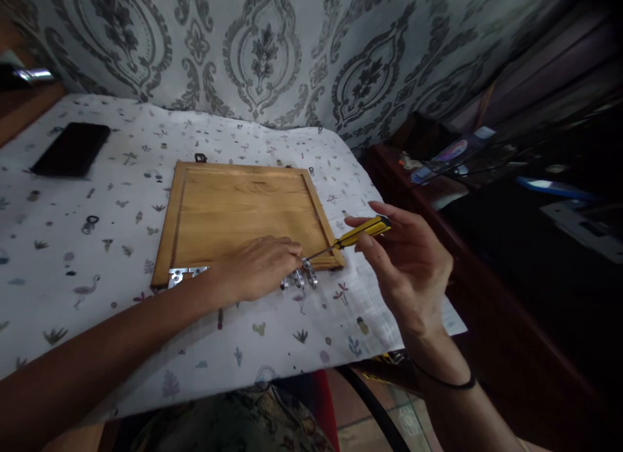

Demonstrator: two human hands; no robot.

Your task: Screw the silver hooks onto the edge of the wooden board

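A yellow-and-black-handled screwdriver (363, 233) is held by its handle between the thumb and fingers of my right hand (413, 270). Its thin shaft slants down left to the near edge of a framed wooden panel (243, 212) lying flat. Along that edge runs a shiny metal hook rail (181, 275) with several hooks at its right end. My left hand (265, 267) rests over the rail's middle and the panel edge, covering part of both. Its fingers are bent together beside the screwdriver's tip; what they pinch is hidden.
A dark phone (73, 149) lies at the left on the patterned white tablecloth (121, 205). Beyond the table's right side, a bottle (452, 155) and dark items sit on reddish-brown furniture. A patterned curtain (263, 50) hangs behind the table.
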